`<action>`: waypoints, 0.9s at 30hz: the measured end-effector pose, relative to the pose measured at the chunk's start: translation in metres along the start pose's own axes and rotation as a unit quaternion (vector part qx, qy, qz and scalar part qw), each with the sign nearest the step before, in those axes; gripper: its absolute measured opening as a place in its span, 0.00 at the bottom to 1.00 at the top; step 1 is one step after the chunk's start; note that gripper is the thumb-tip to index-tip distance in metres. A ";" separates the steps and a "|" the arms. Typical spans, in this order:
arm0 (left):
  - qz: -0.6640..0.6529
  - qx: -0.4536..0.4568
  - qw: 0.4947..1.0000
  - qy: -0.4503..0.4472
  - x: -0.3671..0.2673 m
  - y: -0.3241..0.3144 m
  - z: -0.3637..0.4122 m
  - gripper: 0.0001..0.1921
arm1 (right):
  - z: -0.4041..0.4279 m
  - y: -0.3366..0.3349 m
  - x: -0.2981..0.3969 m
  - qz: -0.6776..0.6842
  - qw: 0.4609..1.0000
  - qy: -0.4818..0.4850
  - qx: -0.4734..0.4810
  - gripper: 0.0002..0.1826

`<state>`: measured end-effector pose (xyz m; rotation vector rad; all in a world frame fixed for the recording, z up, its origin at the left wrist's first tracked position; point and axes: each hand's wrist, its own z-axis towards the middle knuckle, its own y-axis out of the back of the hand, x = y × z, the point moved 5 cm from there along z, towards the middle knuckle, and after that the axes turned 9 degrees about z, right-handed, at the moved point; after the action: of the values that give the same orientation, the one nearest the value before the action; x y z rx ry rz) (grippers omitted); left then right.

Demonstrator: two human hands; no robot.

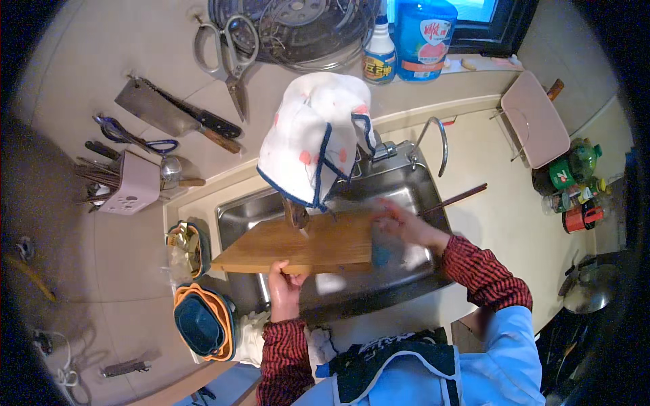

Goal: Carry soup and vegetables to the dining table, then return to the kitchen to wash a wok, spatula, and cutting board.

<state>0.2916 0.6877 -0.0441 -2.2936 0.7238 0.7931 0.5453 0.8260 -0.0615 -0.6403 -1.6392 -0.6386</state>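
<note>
A wooden cutting board [264, 246] is held tilted over the stainless steel sink [355, 299]. My left hand [287, 289] grips its near edge, thumb on top and fingers underneath. My right hand [401, 223] is blurred beside the board's right end; whether its fingers touch the wood cannot be made out. A white cloth [325, 106] with red spots and dark blue trim hangs above the far part of the board and hides some of the sink. Below its hem a brown handle-like piece [297, 215] shows. Something blue [381, 254] lies blurred in the sink.
A curved faucet [439, 142] rises behind the sink, and chopsticks [457, 197] lie across its right rim. Nested baskets [203, 322] stand at the left. A cleaver [157, 109] and scissors [231, 61] hang on the wall. Bottles [563, 172] and a pink board [535, 119] stand right.
</note>
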 end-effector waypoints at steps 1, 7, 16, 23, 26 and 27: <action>0.000 0.002 1.000 0.000 -0.003 0.001 0.001 0.18 | 0.010 0.018 0.000 0.028 0.999 -0.005 -0.044 0.32; -0.004 0.007 0.999 -0.045 -0.018 0.009 -0.013 0.14 | 0.051 0.087 0.005 0.177 0.958 0.042 -0.223 0.39; 0.087 -0.059 0.994 -0.026 -0.006 0.037 -0.071 0.05 | 0.040 0.047 0.024 0.175 0.967 0.027 -0.186 0.38; 0.066 -0.044 0.997 0.014 0.013 0.049 -0.105 0.08 | -0.027 -0.047 -0.013 -0.589 0.806 0.022 0.057 0.22; 0.089 -0.067 0.994 0.002 0.019 0.052 -0.123 0.07 | -0.022 -0.052 0.139 -0.346 0.914 0.199 -0.071 0.19; 0.096 -0.058 0.994 -0.005 0.021 0.054 -0.127 0.09 | -0.029 -0.048 0.179 -0.298 0.879 0.335 -0.163 0.20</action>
<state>0.3155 0.5592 0.0038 -2.3452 0.9254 0.9548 0.5047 0.7836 0.1169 -0.0840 -1.0498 -1.4317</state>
